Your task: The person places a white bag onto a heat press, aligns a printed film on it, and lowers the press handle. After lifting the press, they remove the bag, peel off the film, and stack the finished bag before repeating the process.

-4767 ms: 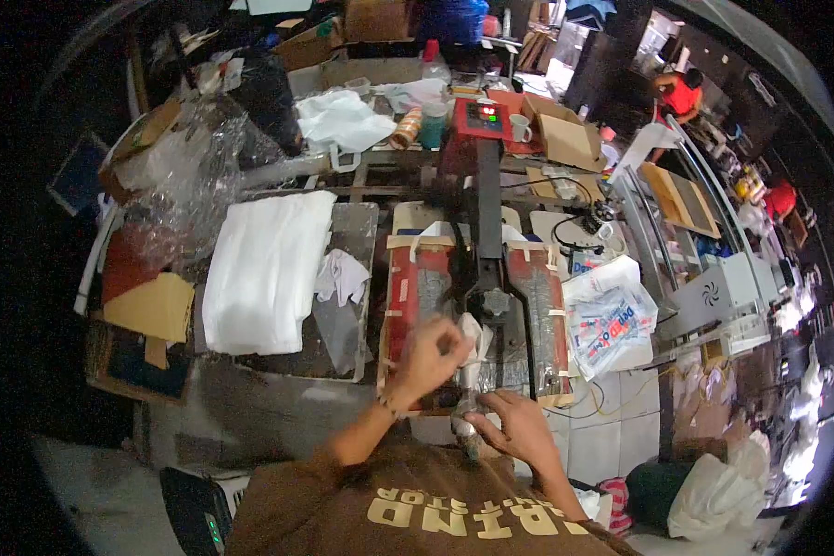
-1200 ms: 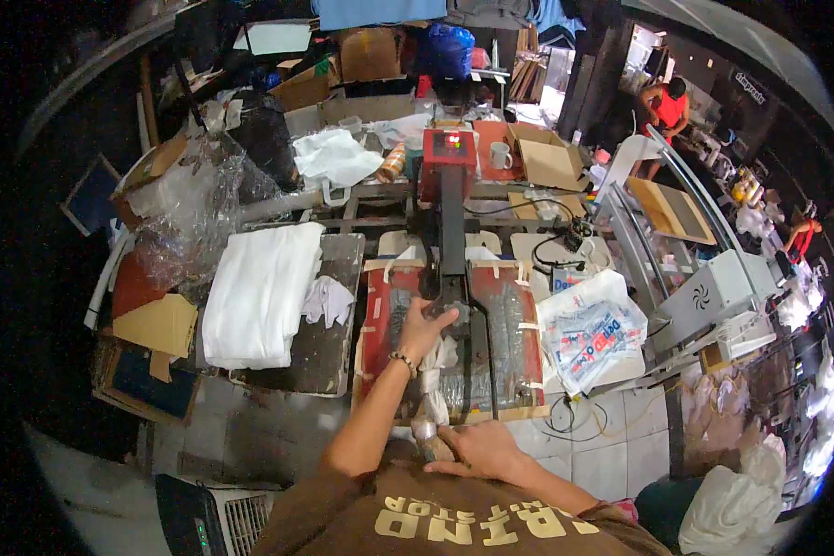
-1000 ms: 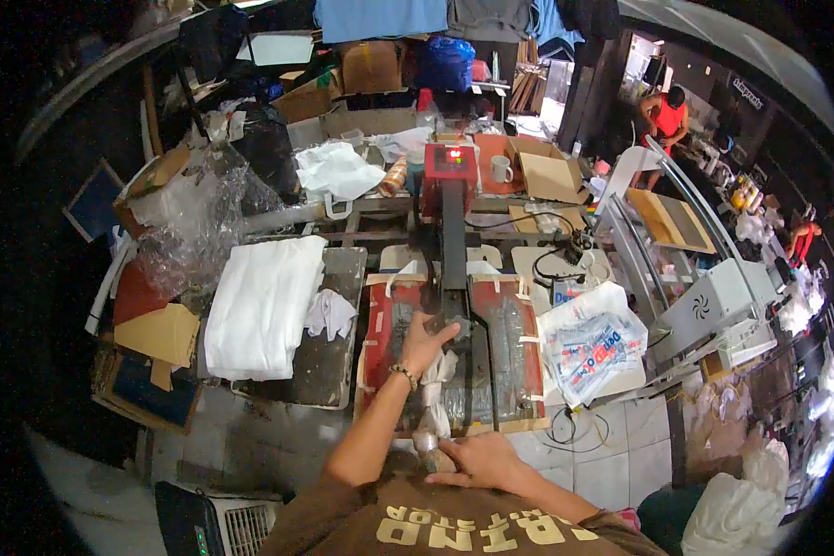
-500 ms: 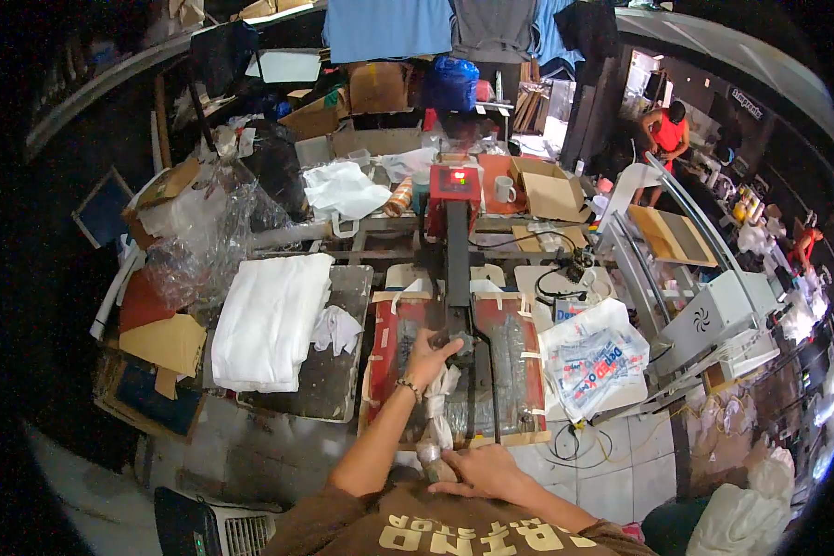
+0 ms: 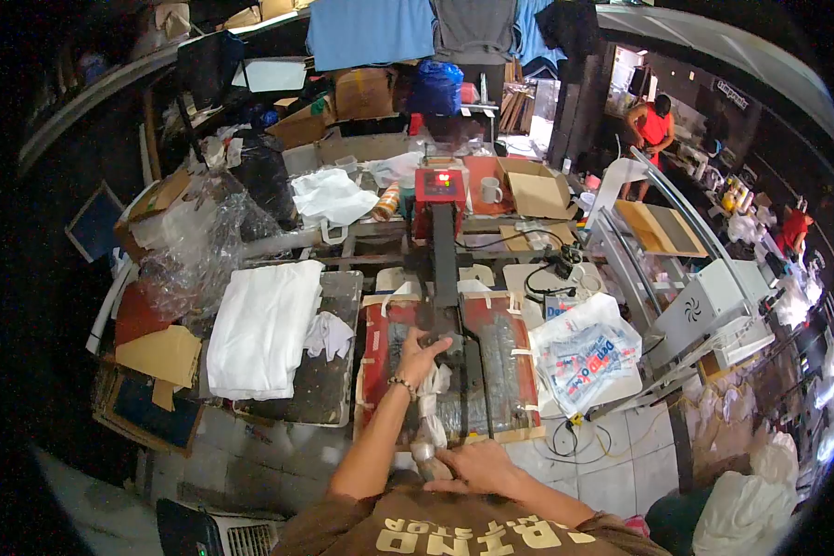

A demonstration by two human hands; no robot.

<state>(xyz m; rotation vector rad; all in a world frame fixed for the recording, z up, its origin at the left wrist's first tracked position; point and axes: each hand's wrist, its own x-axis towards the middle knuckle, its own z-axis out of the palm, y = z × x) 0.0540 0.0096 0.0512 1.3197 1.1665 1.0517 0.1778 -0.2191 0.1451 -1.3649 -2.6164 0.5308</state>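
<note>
In front of me stands a heat press [image 5: 446,255] with a red control box [image 5: 439,188] and a lit display. Its long lever handle [image 5: 430,408] is wrapped in pale cloth and runs down toward my chest. My left hand [image 5: 421,360] rests against the press near the base of the lever, thumb spread away from the fingers, which are partly hidden. My right hand [image 5: 480,468] is closed around the wrapped lower end of the handle, close to my body. Under the lever lies the red and grey taped platen [image 5: 502,361].
Folded white cloth [image 5: 264,329] lies on a dark board at left. Printed plastic bags [image 5: 591,361] sit on a pale board at right. A white mug [image 5: 490,191] and an open cardboard box [image 5: 535,190] stand behind. A person in red [image 5: 656,125] stands at far right.
The whole view has shifted slightly left and the upper background sits lower. Both hands keep their places on the press and its handle.
</note>
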